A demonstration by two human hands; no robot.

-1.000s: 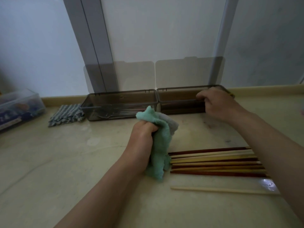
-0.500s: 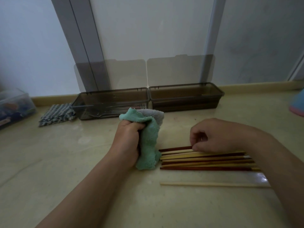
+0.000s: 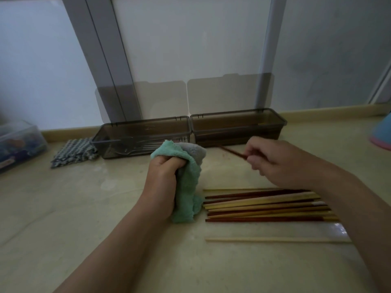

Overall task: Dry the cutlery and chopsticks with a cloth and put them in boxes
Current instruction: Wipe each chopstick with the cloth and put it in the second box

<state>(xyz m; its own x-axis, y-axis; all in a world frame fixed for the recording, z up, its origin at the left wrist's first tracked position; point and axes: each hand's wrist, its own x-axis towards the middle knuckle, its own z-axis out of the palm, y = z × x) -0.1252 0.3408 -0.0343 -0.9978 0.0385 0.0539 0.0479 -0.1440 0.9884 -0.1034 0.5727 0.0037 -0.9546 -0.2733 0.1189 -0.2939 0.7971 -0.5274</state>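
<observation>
My left hand (image 3: 163, 182) grips a bunched green and grey cloth (image 3: 187, 182) at the middle of the counter. My right hand (image 3: 275, 161) pinches a dark red chopstick (image 3: 232, 152), lifted off the counter with its tip pointing left toward the boxes. Several wooden chopsticks (image 3: 266, 206) lie side by side below that hand, and a single pale chopstick (image 3: 275, 239) lies apart nearer to me. At the back stand two smoky clear boxes with raised lids: the left box (image 3: 141, 125) holds metal cutlery, the right box (image 3: 239, 118) holds chopsticks.
A folded checked cloth (image 3: 72, 152) lies left of the boxes. A clear plastic tub (image 3: 19, 142) sits at the far left edge. A blue and pink object (image 3: 383, 134) shows at the right edge. A window wall runs behind the boxes.
My right hand came back from the right box to the pile, picked up a dark red chopstick and lifted it. The left hand kept holding the cloth.
</observation>
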